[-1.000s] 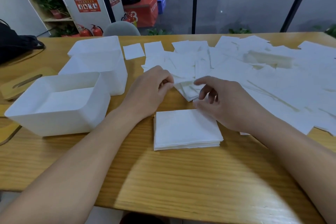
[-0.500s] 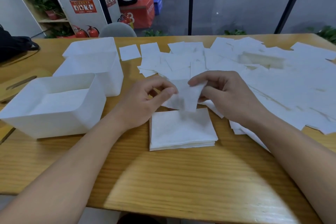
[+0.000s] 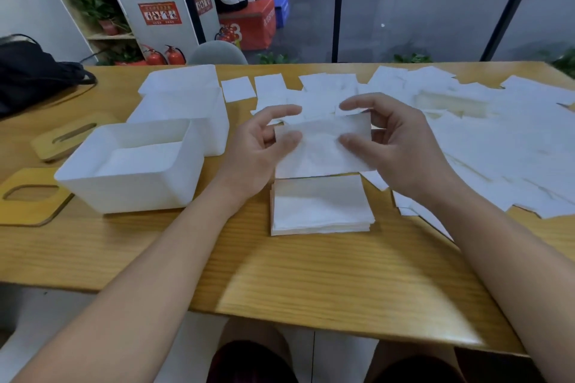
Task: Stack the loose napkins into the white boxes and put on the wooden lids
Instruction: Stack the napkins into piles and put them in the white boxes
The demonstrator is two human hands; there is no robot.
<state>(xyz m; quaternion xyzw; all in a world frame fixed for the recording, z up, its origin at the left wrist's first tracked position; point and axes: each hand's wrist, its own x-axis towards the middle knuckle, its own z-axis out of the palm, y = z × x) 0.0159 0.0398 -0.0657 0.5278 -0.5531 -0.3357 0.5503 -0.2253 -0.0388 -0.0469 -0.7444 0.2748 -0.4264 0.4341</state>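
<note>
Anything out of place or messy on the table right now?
Nothing damaged or spilled. The loose napkins lie scattered and overlapping across the right side of the table, still unsorted. The near wooden lid hangs past the table's left edge. Both hands hold one napkin above the neat stack.

Both forearms are bare to the frame's edge, with no sleeves, and the lap wears something dark, perhaps maroon shorts.
</note>
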